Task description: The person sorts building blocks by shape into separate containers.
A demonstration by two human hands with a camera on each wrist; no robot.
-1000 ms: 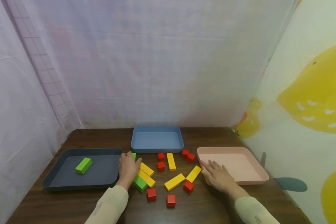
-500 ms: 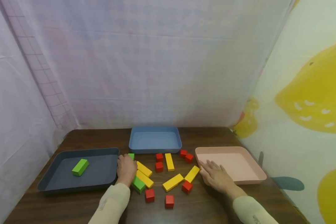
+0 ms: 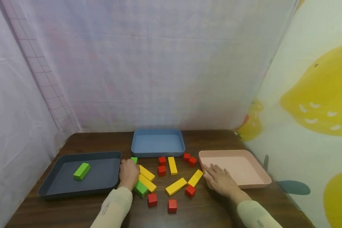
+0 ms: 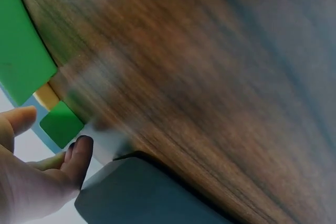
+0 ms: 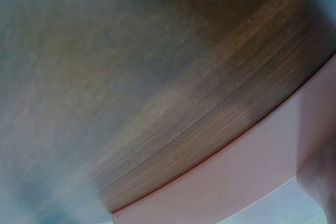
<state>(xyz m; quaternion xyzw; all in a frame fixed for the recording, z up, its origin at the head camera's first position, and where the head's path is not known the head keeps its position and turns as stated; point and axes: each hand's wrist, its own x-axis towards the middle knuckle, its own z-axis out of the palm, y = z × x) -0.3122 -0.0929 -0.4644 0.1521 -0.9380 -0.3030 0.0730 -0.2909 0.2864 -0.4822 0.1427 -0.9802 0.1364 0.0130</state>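
My left hand [image 3: 129, 173] is low over the table between the dark tray [image 3: 102, 186] and the blocks. The left wrist view shows its thumb [image 4: 21, 119] and fingers [image 4: 80, 156] apart, with a small green block end [image 4: 62, 124] showing between them. In the head view this far green block [image 3: 134, 160] peeks out just past the hand. A nearer green block [image 3: 141, 188] lies by the hand's right side, against two yellow blocks [image 3: 147, 183]. My right hand [image 3: 220, 181] rests with extended fingers on the left rim of the pink tray [image 3: 239, 169].
One green block [image 3: 81, 171] lies in the dark tray. A blue tray [image 3: 158, 142] stands at the back. Red cubes [image 3: 172, 205] and further yellow blocks [image 3: 176, 186] are scattered between my hands. A curtain [image 3: 159, 79] hangs behind the table.
My left hand has drawn back slightly and lowered, its thumb closer in to the hand. The right hand stays on the pink tray's rim. The head view has shifted a little.
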